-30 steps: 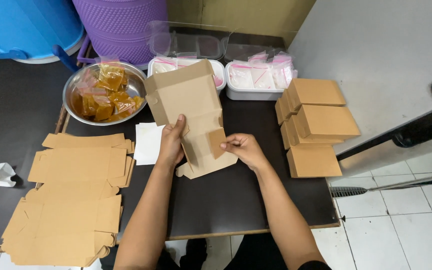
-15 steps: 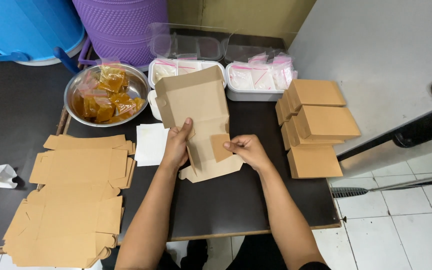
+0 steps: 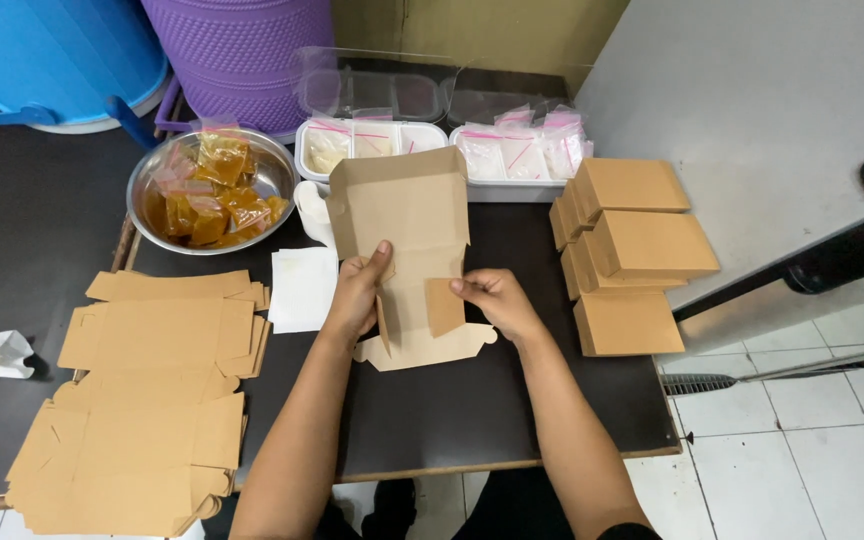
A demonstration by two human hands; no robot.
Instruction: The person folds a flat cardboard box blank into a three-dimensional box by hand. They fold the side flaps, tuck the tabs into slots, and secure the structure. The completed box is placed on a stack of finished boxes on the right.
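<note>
Since a second ago the box blank (image 3: 407, 225) stands straighter, its side flaps folded inward. Our left hand (image 3: 360, 292) pinches the left flap; our right hand (image 3: 492, 303) presses the right one, mid-table, so folding advances.

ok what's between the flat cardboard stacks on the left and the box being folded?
Head view: a white paper sheet lies between the flat cardboard stacks and the box being folded; otherwise dark tabletop.
</note>
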